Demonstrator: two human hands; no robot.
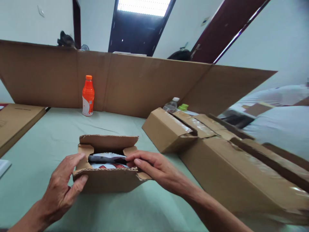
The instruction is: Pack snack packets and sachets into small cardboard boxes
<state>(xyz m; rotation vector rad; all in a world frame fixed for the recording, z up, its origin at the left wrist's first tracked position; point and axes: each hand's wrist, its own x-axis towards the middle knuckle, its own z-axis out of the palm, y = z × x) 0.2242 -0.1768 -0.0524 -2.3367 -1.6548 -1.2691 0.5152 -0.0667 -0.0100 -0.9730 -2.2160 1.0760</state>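
Observation:
An open cardboard box [108, 180] sits on the green cloth in front of me, its back flap raised. Inside it lie white packages with red marks [113, 166], and across them a long dark grey object [103, 159] whose kind I cannot make out. My left hand [61, 182] grips the box's left end, fingers on the side flap and thumb against the front wall. Over the right end of the box, my right hand [149, 164] has its thumb and fingers closed around the right end of the dark object. Its fingertips partly hide that end.
Several taped cardboard boxes [231, 167] stand at the right. An orange bottle [88, 96] is upright before a tall cardboard screen [145, 83]. A clear bottle [172, 105] stands behind the boxes. At the left lies a large flat carton [19, 122].

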